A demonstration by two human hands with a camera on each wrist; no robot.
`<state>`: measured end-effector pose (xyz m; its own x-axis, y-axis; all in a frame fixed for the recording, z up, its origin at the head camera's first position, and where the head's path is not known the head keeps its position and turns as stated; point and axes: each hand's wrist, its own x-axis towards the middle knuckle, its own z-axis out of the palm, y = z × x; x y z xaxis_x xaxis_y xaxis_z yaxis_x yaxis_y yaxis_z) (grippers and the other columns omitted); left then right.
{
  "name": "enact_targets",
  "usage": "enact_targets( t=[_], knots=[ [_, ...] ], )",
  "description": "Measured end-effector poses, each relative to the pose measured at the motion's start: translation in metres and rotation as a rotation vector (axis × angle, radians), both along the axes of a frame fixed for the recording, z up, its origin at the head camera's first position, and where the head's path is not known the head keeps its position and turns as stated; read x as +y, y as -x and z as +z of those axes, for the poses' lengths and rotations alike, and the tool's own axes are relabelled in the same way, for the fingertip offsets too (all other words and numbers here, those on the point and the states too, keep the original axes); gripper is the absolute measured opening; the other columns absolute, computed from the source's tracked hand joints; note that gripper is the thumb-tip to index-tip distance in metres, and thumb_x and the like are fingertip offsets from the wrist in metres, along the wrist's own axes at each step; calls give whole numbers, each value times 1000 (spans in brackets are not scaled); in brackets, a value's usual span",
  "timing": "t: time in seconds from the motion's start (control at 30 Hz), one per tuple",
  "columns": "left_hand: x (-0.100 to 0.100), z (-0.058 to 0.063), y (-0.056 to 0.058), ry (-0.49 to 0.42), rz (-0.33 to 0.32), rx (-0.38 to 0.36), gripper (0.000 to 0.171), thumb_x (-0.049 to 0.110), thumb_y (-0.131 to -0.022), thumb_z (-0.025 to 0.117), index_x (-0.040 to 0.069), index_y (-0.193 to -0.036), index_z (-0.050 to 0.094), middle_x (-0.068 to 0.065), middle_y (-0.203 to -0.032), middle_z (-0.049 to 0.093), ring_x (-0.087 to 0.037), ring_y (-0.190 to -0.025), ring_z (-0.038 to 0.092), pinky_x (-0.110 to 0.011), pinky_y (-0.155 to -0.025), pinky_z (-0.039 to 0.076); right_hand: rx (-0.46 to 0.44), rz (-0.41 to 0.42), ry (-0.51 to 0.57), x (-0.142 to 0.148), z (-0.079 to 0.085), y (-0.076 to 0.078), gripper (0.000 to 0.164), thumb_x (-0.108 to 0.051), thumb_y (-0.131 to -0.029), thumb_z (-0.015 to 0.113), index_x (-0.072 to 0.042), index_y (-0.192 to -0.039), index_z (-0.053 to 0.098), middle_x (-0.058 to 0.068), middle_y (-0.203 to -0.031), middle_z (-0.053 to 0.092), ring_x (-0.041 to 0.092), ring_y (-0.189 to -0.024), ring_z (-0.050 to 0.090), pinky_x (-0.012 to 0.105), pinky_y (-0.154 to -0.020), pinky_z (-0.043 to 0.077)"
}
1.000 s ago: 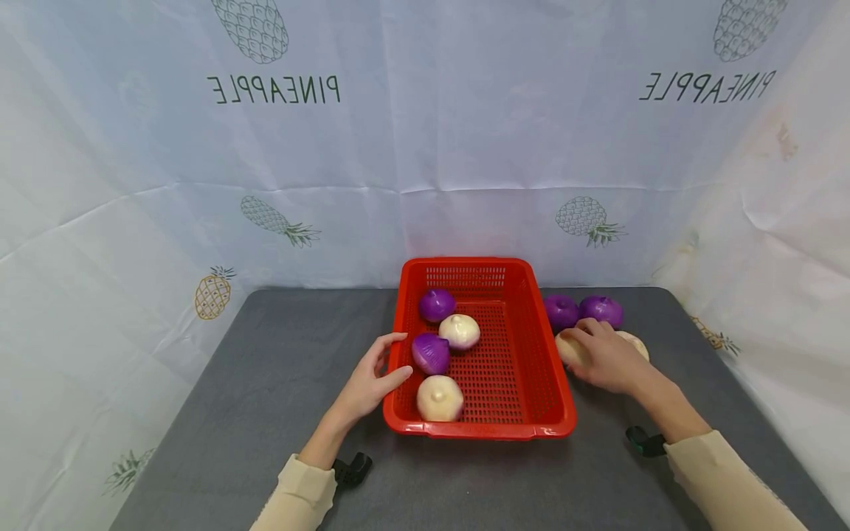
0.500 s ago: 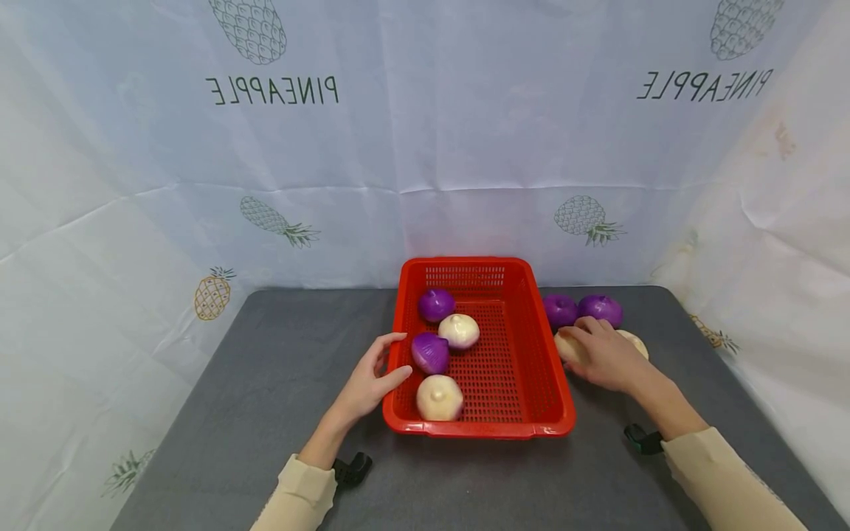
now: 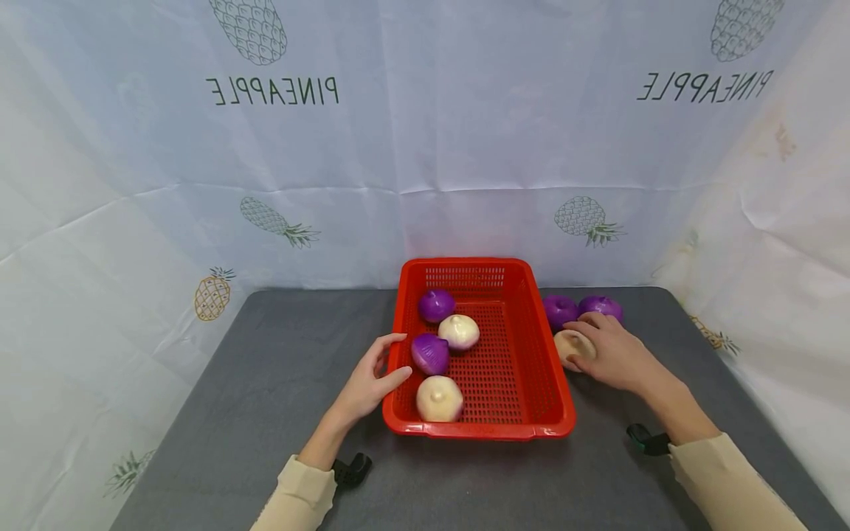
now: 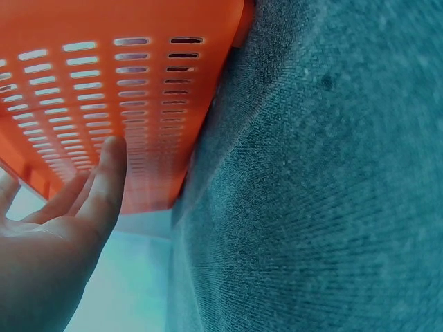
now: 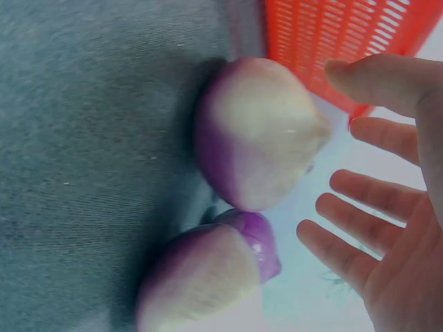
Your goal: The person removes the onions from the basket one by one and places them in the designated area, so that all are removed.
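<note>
A red plastic basket [image 3: 485,430] stands in the middle of the table. Over its left rim lies the thumb of my left hand [image 3: 367,380], the fingers against the perforated outer wall [image 4: 83,111]. Just right of the basket sits a white-and-purple turnip [image 3: 571,348], pointed tip up. My right hand [image 3: 614,354] is over its right side; in the right wrist view the fingers are spread and apart from that turnip [image 5: 263,131]. A second turnip [image 5: 201,277] lies beside it, hidden by the hand in the head view.
Inside the basket, along its left side, are two purple onions [image 3: 431,354] and two white turnips [image 3: 440,398]. Behind my right hand lie two more purple onions [image 3: 560,311] near the table's back edge. A pineapple-print cloth [image 3: 465,133] hangs behind the grey table [image 3: 299,354].
My right hand has shifted slightly right and its fingers have loosened, showing more of the turnip by the basket. The second turnip is now covered. My left hand has stayed in place.
</note>
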<state>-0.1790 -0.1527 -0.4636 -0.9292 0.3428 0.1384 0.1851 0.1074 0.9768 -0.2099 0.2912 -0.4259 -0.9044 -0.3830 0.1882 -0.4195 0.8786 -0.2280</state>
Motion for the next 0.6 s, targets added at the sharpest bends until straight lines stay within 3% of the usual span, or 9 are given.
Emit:
enact_targets(
  t=[0.43,0.6],
  knots=[
    [0,-1,0,4,7,3,63,15,-95,69,7,-150,39,-22,-142,48,-44,-121,56,-44,-84,60,-28,12,156,-4,21,-16,51,-23,-93,73,-2,-137,59,26,-139,50,48,-128,45,72,-99,41],
    [0,-1,0,-1,12,-1,62,15,-95,69,7,-149,40,-22,-142,48,-45,-121,55,-44,-85,60,-38,14,234,-12,26,-26,52,-27,-95,71,-5,-140,57,23,-142,51,47,-130,44,74,-100,39]
  ],
)
